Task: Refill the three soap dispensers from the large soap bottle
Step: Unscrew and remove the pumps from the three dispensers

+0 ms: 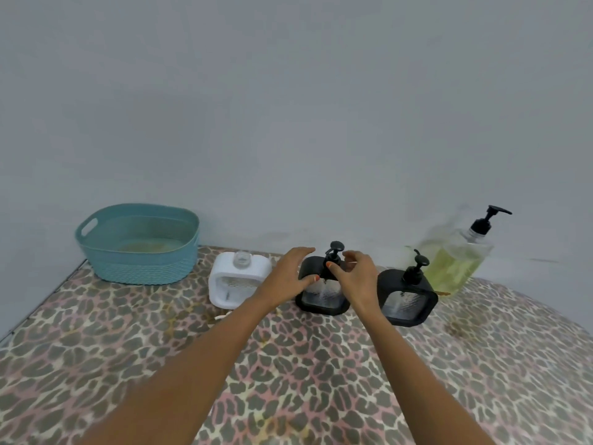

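Three squarish soap dispensers stand in a row on the leopard-print table (pixel 288 364). The white dispenser (pixel 224 293) on the left has an open neck with no pump. On the middle black dispenser (pixel 322 300), my left hand (pixel 288 274) grips the upper left corner, thumb on its front. My right hand (pixel 356 274) pinches the collar of its black pump (pixel 335 248). The right black dispenser (pixel 407 300) carries its own pump. Behind it stands the large clear soap bottle (pixel 455 268), holding yellow-green soap under a black pump.
A teal plastic basket (pixel 138 245) sits at the back left, against the grey wall. A small white object (pixel 219 316) lies just in front of the white dispenser. The table's left edge runs diagonally at far left.
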`<state>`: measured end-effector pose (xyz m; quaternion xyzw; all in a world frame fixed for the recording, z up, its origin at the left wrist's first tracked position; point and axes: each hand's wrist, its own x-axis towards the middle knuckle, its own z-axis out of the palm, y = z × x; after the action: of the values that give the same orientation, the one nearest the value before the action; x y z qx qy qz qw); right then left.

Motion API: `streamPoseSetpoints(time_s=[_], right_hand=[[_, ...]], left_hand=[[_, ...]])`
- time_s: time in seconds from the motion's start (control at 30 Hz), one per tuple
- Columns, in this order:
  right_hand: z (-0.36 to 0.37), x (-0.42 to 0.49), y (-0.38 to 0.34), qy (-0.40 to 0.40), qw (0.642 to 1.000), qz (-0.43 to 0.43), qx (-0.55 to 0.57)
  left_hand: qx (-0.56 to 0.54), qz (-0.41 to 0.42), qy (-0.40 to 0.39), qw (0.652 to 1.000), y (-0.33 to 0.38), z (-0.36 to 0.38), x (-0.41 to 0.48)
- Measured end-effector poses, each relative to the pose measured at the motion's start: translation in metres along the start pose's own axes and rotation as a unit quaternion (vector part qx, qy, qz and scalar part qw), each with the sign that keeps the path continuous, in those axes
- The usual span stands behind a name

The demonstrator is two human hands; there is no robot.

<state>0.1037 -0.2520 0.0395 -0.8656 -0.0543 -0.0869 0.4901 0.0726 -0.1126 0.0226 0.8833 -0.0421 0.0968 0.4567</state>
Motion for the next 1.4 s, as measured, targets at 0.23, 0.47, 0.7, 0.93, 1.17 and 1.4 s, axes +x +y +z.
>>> streamPoseSetpoints(time_s=[0.23, 0.47, 0.7, 0.93, 1.17, 1.4], right_hand=[[0.01, 0.017, 0.007, -0.041, 0.995, -0.048, -0.072], [0.002, 0.024, 0.007, -0.077, 0.992, -0.06, -0.082], [-0.01, 0.027, 0.008, -0.17, 0.98, -0.079, -0.071], [-0.01, 0.021, 0.011, -0.147, 0.988, -0.045, -0.025], [-0.005, 0.018, 0.013, -0.099, 0.994, -0.037, -0.008], [-0.012, 0.02, 0.015, -0.173, 0.98, 0.018, 0.092]], left_hand=[[0.024, -0.048, -0.033, 0.998, -0.006, 0.015, 0.017], [0.015, -0.008, -0.026, 1.0, -0.004, 0.012, 0.018], [0.009, 0.002, -0.038, 0.999, -0.007, 0.01, 0.012], [0.023, -0.002, -0.041, 0.999, -0.002, 0.011, 0.011], [0.015, -0.022, -0.038, 0.999, -0.001, 0.007, 0.009], [0.014, -0.035, -0.042, 0.998, -0.001, 0.008, 0.01]])
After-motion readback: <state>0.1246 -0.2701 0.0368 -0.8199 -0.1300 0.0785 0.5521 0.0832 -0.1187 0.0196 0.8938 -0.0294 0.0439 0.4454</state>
